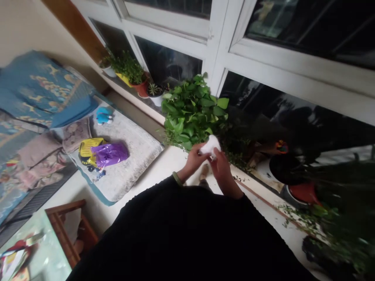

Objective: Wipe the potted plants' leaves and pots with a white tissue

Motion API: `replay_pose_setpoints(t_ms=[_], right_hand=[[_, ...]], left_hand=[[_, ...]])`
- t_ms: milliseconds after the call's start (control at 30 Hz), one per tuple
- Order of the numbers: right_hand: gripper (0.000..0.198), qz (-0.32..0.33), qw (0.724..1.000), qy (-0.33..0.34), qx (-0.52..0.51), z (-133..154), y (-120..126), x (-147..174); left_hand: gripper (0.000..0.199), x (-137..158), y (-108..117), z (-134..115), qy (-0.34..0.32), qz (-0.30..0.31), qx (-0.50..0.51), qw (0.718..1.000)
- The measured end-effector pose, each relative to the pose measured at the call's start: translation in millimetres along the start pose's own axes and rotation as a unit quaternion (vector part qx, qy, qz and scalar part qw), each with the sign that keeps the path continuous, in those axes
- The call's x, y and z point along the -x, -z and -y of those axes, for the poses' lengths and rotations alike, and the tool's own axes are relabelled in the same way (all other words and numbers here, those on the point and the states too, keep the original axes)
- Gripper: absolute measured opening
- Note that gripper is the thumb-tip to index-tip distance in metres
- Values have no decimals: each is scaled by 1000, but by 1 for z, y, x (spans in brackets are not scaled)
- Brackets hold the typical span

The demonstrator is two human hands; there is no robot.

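A small crumpled white tissue (pixel 211 146) is held up in front of my body, near the middle of the view. My left hand (pixel 195 159) pinches its left and lower side, with a pale green bangle on the wrist. From the right, my right hand (pixel 220 167) grips the same tissue, its fingers partly hidden behind it. Just beyond my hands grows a leafy green potted plant (pixel 190 113) by the window; its pot is hidden by the leaves.
Several potted plants (pixel 139 80) line the sill (pixel 152 107). To the left, a sofa seat (pixel 140 156) carries a purple package (pixel 111 154), a yellow bag (pixel 88 150) and a blue toy (pixel 104 116). A glass-topped table (pixel 49 246) stands lower left. More pots (pixel 301 191) stand right.
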State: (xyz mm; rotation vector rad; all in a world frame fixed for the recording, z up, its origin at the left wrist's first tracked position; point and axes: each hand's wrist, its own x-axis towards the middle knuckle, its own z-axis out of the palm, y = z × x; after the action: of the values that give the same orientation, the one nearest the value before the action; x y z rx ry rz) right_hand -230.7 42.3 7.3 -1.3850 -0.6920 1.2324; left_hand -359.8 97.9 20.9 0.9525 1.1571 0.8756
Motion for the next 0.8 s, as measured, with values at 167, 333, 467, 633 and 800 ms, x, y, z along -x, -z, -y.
replay_pose_setpoints(t_ms=[167, 333, 467, 633, 800], right_hand=[[57, -17, 997, -60, -53, 19, 24, -91], [49, -60, 992, -106, -41, 22, 44, -157], [44, -29, 990, -130, -45, 15, 44, -187], [53, -11, 989, -144, -11, 5, 43, -206], [60, -30, 989, -137, 43, 0, 52, -217]], left_hand=[[57, -47, -25, -14, 30, 3, 36, 999], [47, -96, -23, -21, 102, -114, 165, 974], [27, -144, -10, -35, 150, -157, 178, 960], [21, -201, 5, -62, 304, -74, 148, 938], [15, -225, 7, -66, 342, -8, 67, 937]])
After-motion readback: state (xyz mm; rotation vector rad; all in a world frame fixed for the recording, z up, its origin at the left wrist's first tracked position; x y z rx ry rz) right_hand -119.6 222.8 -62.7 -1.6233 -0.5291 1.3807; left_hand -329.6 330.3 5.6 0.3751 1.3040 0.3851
